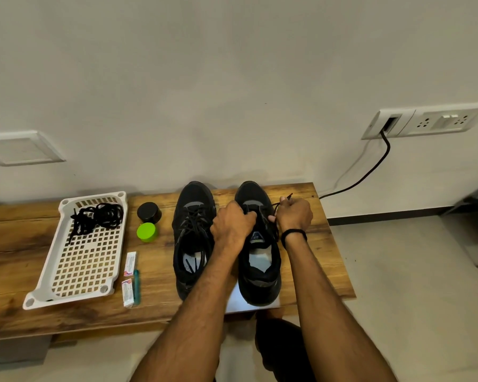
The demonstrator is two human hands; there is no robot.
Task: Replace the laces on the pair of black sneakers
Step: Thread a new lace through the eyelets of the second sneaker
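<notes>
Right now the right sneaker (260, 271) is sitting toe-away on the wooden table (329, 257), its heel resting on a white sheet (238, 301). It is black all over, with a grey toe panel, a pale insole and a small label showing on the tongue. The left hand (232, 221) is reaching over it, fingers curled and gripping the upper near the tongue. Just to its right, the right hand (294, 213), wearing a dark wristband (293, 232), is clenching a black lace (286, 198) whose tip is poking up out of the fist.

Just left of this sneaker, the left sneaker (193, 238) is standing parallel to it, fully laced, loose ends lying inside its opening. Further left, a black jar (149, 212) and a green cap (146, 232) are sitting together, with two packets (130, 263) and a teal pen (136, 285) nearer the front edge. Well to the left, a white tray (46, 260) is holding tangled spare laces (97, 217).

To the sneaker's right, a bare strip of wood is running to the table's end. Its toe is nearly touching the wall, where a black cable (370, 172) is trailing down.
</notes>
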